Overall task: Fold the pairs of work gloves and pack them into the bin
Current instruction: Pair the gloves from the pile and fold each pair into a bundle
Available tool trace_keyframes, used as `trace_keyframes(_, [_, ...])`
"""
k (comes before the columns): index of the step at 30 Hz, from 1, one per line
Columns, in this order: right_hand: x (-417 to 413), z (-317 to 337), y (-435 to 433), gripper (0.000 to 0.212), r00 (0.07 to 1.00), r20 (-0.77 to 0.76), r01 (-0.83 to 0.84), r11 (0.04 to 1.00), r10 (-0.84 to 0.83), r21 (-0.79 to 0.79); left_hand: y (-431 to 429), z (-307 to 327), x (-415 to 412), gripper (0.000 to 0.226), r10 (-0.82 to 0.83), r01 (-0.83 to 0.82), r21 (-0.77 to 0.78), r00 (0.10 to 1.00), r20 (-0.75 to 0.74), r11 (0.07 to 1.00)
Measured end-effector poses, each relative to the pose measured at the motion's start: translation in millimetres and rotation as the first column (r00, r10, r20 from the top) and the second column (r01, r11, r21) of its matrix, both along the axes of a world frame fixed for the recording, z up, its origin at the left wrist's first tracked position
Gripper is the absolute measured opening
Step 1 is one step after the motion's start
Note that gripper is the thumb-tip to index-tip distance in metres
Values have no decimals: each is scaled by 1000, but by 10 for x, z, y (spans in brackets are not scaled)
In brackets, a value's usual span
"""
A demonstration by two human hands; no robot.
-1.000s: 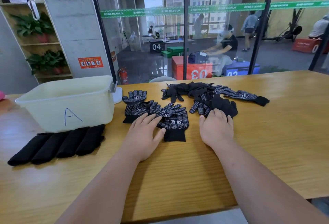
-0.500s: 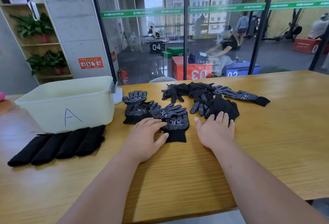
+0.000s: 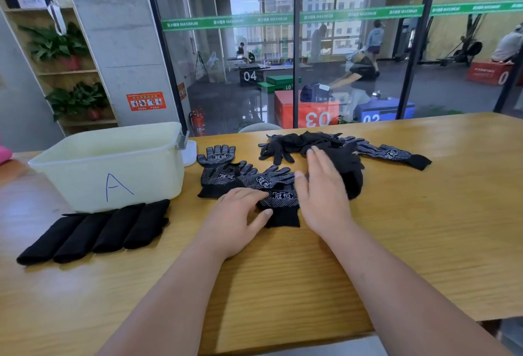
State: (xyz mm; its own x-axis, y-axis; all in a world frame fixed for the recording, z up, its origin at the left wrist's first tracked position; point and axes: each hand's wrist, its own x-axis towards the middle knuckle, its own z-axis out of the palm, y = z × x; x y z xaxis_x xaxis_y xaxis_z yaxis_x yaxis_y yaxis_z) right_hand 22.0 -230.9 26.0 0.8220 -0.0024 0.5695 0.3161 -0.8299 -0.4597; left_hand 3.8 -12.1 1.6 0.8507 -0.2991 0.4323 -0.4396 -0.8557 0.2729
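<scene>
Far left on the wooden counter: four folded black glove bundles, lying side by side and touching. Just behind them, a pale translucent bin marked with a blue A, upright, contents not visible from here.

Right of the bin: three dotted gloves lying flat and overlapping, palms up, white logos showing.

Left hand resting on the nearest dotted glove, fingers relaxed and slightly spread, thumb against its black cuff, gripping nothing.

Just beside it, right hand laid flat, fingers straight and close together, across a plain black glove at the near edge of the loose heap. Slightly blurred.

Further right, one dotted glove stretching out of the heap, cuff pointing right.
</scene>
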Motion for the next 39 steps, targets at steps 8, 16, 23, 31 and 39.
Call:
trace_keyframes(8, [-311,-81,389,62,774,-203,-590,800,599,113,93,95,-77,17,61,-84,-495,996,-62,865])
trace_keyframes(16, [-158,-151,246,48,931,-113,-353,935,346,-41,132,45,-6,53,95,-160,-479,983,-158,863])
trace_keyframes(23, [-115,-251,126,24,978,-75,-210,922,196,-326,119,85,-23,97,202,-245,-409,969,-145,879])
trace_keyframes(31, [-375,-296,138,29,993,-70,-115,923,96,-366,152,37,51,54,224,-231,-292,973,-58,928])
trace_keyframes(39, [-538,-241,134,31,987,-83,-156,934,137,-322,168,288,-306,16,296,-250,-679,954,-50,690])
